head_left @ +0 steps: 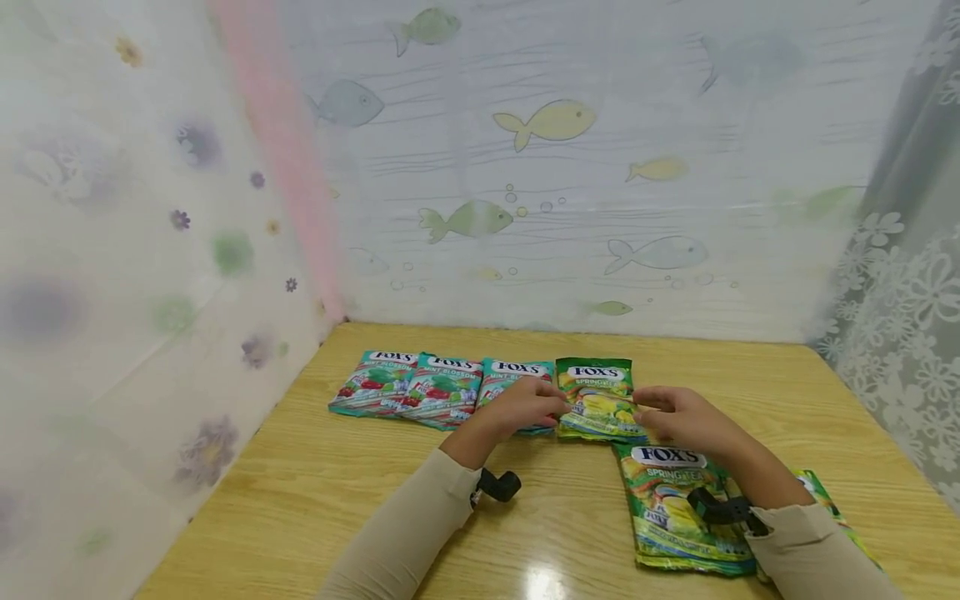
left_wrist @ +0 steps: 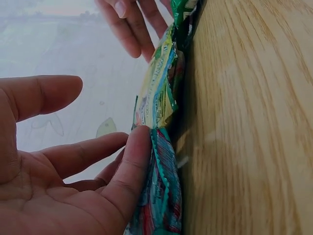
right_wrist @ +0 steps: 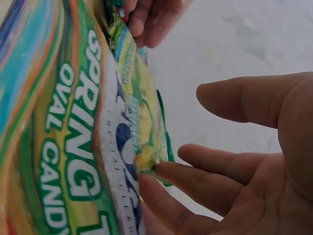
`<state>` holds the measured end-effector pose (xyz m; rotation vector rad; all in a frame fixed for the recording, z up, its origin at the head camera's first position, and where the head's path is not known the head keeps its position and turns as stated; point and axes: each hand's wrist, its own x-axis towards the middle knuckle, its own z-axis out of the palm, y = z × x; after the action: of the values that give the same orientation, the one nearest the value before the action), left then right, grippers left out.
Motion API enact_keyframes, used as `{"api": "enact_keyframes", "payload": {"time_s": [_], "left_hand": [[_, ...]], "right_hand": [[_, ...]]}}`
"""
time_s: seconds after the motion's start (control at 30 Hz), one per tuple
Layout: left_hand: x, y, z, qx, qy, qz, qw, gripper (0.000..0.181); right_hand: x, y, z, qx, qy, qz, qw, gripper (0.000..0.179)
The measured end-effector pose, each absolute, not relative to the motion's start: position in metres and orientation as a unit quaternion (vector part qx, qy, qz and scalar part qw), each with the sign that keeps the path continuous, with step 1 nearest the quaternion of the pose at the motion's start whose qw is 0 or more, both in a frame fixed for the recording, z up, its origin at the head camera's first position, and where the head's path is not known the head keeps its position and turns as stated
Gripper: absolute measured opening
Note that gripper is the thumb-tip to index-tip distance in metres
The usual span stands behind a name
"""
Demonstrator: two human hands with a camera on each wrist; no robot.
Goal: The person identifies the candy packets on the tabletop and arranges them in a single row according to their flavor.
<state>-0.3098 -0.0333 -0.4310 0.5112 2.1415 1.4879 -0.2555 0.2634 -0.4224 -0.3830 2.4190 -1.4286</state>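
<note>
A green and yellow Spring Tea candy bag (head_left: 596,400) lies flat in the back row, between my two hands. In the head view my left hand (head_left: 525,404) is at its left edge, over the lower part of a teal Mint Blossom candy bag (head_left: 517,369). The left wrist view shows the fingers extended, a fingertip (left_wrist: 139,137) where the teal and yellow bags meet. My right hand (head_left: 686,421) is at the bag's right edge, its thumb apart and its fingers (right_wrist: 200,178) loosely extended beside the edge. Neither hand grips a bag.
Two more Mint Blossom bags, one (head_left: 442,392) overlapping the other (head_left: 372,385), lie at the left of the row. Nearer me, another Spring Tea bag (head_left: 667,517) lies below my right forearm, with a further green bag (head_left: 821,492) partly hidden. Patterned curtains (head_left: 480,167) border the wooden table (head_left: 300,500).
</note>
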Motion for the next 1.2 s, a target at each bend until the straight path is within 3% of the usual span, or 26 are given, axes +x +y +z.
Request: {"api": "enact_keyframes", "payload": {"time_s": [0.33, 1.2], "left_hand": [[-0.296, -0.022, -0.42, 0.204, 0.795, 0.52, 0.235, 0.043], [-0.255, 0.009, -0.437, 0.205, 0.746, 0.538, 0.334, 0.048]], "right_hand": [[-0.249, 0.265, -0.409, -0.141, 0.871, -0.457, 0.114, 0.061], [-0.223, 0.293, -0.415, -0.12, 0.916, -0.376, 0.072, 0.041]]}}
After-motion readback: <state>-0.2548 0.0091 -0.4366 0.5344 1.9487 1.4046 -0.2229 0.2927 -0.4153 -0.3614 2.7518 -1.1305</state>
